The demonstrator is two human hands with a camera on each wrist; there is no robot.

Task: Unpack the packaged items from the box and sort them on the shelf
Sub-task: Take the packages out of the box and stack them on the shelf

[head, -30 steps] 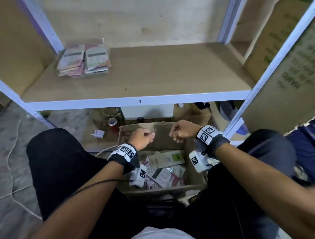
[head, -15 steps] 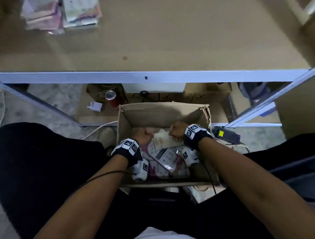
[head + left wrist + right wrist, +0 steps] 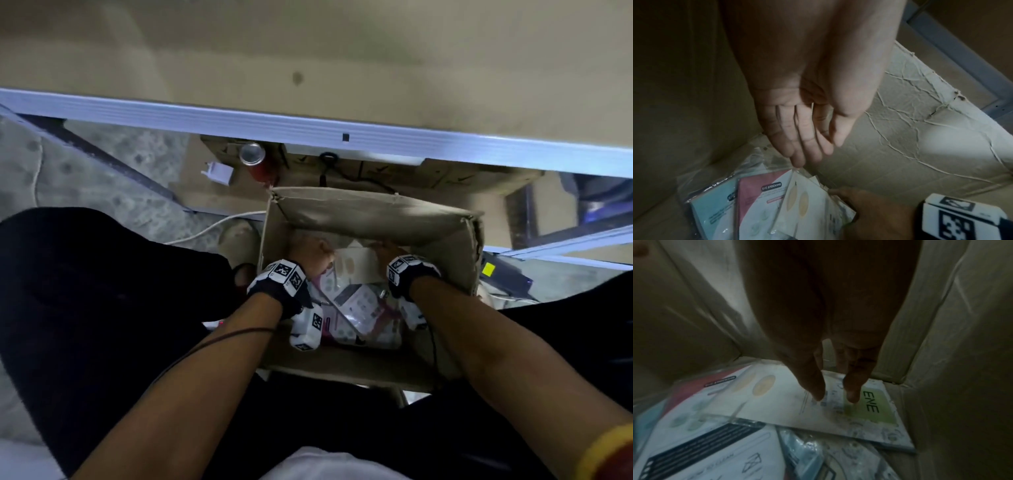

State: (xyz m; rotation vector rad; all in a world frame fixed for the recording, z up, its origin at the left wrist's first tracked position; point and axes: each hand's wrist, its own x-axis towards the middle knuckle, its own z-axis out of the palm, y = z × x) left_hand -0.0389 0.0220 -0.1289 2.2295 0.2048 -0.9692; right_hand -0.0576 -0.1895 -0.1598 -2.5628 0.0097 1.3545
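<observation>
in the box (image 3: 376,212), both hands' fingers extended; right hand (image 3: 830,337) over "ENE" packet (image 3: 838,402); left hand (image 3: 807,97) above "STOCKING" packet (image 3: 760,191)

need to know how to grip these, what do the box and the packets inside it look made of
The box: corrugated cardboard, matte brown, judging by its creased inner wall and torn, frayed rim. The packets: printed card inserts in what looks like thin clear plastic film, glossy; the film wrinkles and catches glare. Probably slippery. Both hands, left hand and right hand, reach in open.
</observation>
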